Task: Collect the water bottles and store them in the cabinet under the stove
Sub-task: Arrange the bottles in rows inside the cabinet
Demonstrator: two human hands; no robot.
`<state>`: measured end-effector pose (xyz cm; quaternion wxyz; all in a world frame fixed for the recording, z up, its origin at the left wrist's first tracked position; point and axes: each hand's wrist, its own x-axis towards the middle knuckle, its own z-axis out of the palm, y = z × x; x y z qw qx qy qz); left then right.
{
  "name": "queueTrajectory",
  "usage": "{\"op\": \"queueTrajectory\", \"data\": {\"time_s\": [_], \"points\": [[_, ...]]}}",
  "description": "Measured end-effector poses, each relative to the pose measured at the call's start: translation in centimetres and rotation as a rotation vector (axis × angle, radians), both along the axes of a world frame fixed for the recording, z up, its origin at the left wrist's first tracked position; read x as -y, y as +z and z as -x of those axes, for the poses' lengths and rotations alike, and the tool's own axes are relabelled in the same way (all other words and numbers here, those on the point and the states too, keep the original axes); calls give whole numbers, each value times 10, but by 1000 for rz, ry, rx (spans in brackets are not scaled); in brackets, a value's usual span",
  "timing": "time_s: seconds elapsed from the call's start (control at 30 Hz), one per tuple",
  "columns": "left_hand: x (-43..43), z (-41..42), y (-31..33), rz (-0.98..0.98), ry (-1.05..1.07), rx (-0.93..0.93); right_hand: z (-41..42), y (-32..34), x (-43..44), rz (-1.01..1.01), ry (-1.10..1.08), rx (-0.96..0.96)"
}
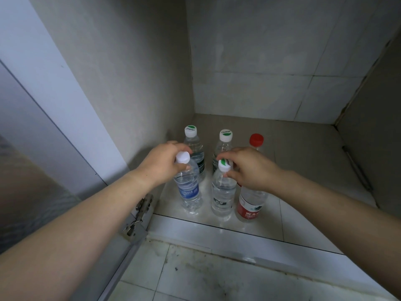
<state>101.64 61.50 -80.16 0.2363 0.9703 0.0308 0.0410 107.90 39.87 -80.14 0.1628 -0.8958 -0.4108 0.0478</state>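
Several water bottles stand upright on the tiled floor of the open cabinet point(303, 148). My left hand point(160, 164) grips the neck of a blue-labelled bottle point(188, 187) with a plain white cap, at the front left. My right hand point(249, 168) holds the neck of a dark-labelled bottle point(223, 192) with a green and white cap, front middle. A red-labelled bottle point(249, 205) stands at the front right, its top hidden behind my right hand. Behind them are two green-capped bottles point(191, 133) point(225, 136) and a red-capped bottle point(256, 140).
The cabinet door point(54, 88) hangs open on the left, with metal hinges point(138, 211) at its lower edge. Tiled walls close the cabinet at the back and right. A stained tile floor point(217, 274) lies in front of the cabinet sill.
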Motion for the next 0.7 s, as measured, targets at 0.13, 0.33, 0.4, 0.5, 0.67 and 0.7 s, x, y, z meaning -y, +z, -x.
{"op": "queueTrajectory", "data": {"time_s": [0.13, 0.33, 0.4, 0.5, 0.67, 0.7], "points": [[4, -4, 3, -29, -29, -27, 0, -1, 4, 19, 12, 24], [0, -9, 3, -6, -23, -63, -6, 10, 6, -21, 38, -114], [-3, -13, 5, 79, 7, -47, -16, 19, 4, -124, -53, -148], [-6, -25, 10, 151, 72, 36, -44, 28, -1, -259, -164, -78], [-3, -46, 14, 144, 174, 125, -71, 11, -15, -136, -136, -52], [0, -48, 12, 144, 179, 119, -72, 7, -18, -141, -131, -64]]}}
